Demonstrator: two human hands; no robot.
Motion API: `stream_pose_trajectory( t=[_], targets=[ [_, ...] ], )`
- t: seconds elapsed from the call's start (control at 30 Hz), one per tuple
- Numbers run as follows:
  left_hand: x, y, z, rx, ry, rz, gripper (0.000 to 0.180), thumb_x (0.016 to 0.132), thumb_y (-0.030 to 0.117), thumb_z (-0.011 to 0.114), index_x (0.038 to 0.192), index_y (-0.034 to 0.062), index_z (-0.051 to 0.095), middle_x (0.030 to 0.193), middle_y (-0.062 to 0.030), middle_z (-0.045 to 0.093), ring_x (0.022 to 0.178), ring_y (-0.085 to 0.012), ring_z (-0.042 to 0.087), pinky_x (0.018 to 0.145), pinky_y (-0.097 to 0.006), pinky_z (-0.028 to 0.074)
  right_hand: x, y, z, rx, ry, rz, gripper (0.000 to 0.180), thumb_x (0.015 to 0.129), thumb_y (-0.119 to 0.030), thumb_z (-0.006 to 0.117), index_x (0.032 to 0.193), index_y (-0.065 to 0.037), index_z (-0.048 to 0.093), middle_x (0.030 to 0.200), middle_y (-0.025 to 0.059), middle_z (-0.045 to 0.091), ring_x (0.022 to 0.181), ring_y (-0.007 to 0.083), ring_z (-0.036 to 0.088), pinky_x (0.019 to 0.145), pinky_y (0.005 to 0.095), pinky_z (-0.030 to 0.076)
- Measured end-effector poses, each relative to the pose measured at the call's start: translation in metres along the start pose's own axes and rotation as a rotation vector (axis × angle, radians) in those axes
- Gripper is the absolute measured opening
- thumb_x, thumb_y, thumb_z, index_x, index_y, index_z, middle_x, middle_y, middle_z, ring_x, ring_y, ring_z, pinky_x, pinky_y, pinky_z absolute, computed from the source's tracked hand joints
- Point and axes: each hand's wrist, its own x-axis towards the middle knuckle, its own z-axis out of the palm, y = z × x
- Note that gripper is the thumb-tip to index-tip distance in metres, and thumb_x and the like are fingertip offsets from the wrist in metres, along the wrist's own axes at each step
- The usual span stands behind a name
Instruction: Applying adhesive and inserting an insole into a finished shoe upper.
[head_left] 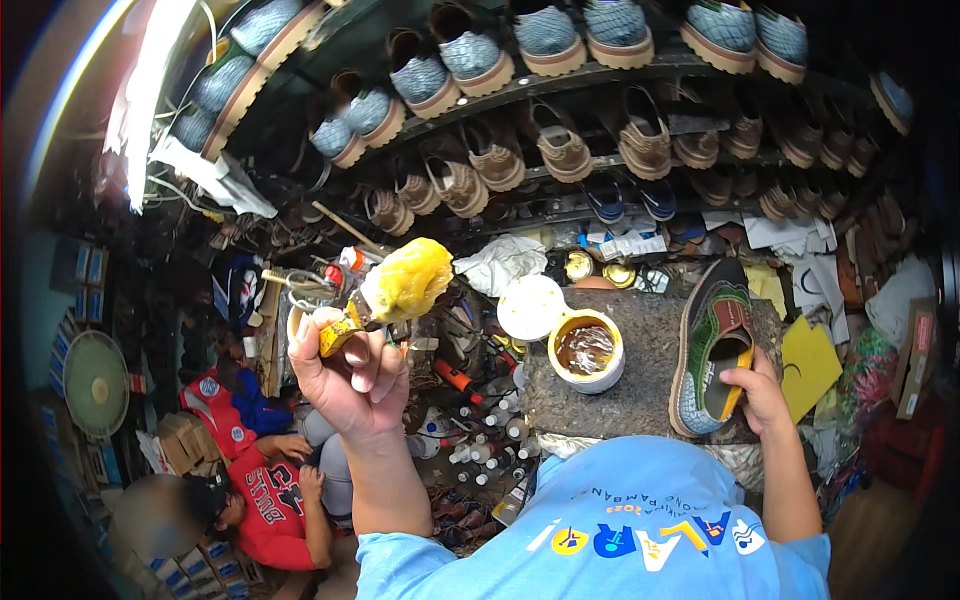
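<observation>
Across the bench (648,400) from me, someone has their left hand (362,378) raised, gripping the short handle of a yellow wad (412,278) held up in the air. Their right hand (765,402) grasps a multicoloured shoe (697,335) by its opening, thumb inside, over the bench's right side. Between the hands sits an open can (590,384) of brown liquid, a white lid (526,310) just beside it

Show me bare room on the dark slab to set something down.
On the slab: the strip between the open tub and the shoe, and the patch between the tub and the slab's near edge. Crowded: behind, with small cans; to the left, with bottles.
</observation>
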Motion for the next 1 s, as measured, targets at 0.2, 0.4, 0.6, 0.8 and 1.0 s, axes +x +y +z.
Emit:
stream_pose_trajectory(
  t=[0.2,0.4,0.6,0.8,1.0],
  targets=[
    [0.009,-0.011,0.001,0.045,0.063,-0.025,0.029,0.103,0.032,0.053,0.102,0.0061,0.066,0.069,-0.0038,0.059,0.047,-0.0094,0.047,0.037,-0.022,0.036,0.011,-0.009,-0.031,0.228,-0.083,0.084,0.066,0.063,0.006,0.052,0.129,0.005,0.056,0.108,0.0129,0.068,0.091,0.0233,0.069,0.08,0.0313,0.058],
    [0.008,-0.013,-0.01,0.036,-0.033,-0.076,0.029,0.102,0.026,0.054,0.112,0.0011,0.065,0.074,-0.0096,0.061,0.056,-0.0131,0.052,0.04,-0.022,0.04,-0.015,-0.032,-0.038,0.608,-0.399,-0.392,0.088,0.076,-0.018,0.075,0.153,0.006,0.04,0.147,0.0178,0.055,0.132,0.03,0.056,0.116,0.041,0.043],
    [0.018,-0.031,-0.021,-0.045,-0.095,-0.189,0.027,0.098,0.026,0.057,0.109,0.0029,0.067,0.077,-0.0061,0.063,0.061,-0.0107,0.049,0.044,-0.023,0.036,0.013,-0.056,-0.007,0.854,-1.077,-0.009,0.136,0.068,-0.081,0.078,0.164,-0.003,0.021,0.163,0.0375,0.021,0.138,0.0599,0.042,0.116,0.0741,0.031],
    [-0.004,-0.058,-0.004,-0.139,-0.151,-0.286,0.03,0.097,0.023,0.055,0.11,-0.0031,0.063,0.088,-0.0141,0.069,0.062,-0.0147,0.06,0.06,-0.03,0.053,0.044,-0.008,0.011,0.881,-0.819,-0.205,0.107,0.084,-0.073,0.067,0.162,-0.009,0.03,0.155,0.026,0.044,0.137,0.043,0.053,0.119,0.0603,0.037],
    [-0.039,-0.122,0.042,0.391,-0.298,-0.245,0.03,0.095,0.019,0.058,0.104,-0.0095,0.064,0.084,-0.0211,0.067,0.058,-0.0207,0.064,0.052,-0.032,0.056,0.07,0.019,0.002,0.819,-0.507,-0.178,0.082,0.102,-0.07,0.038,0.155,-0.007,0.043,0.151,0.0134,0.055,0.133,0.027,0.058,0.115,0.0456,0.046]
  ],
)
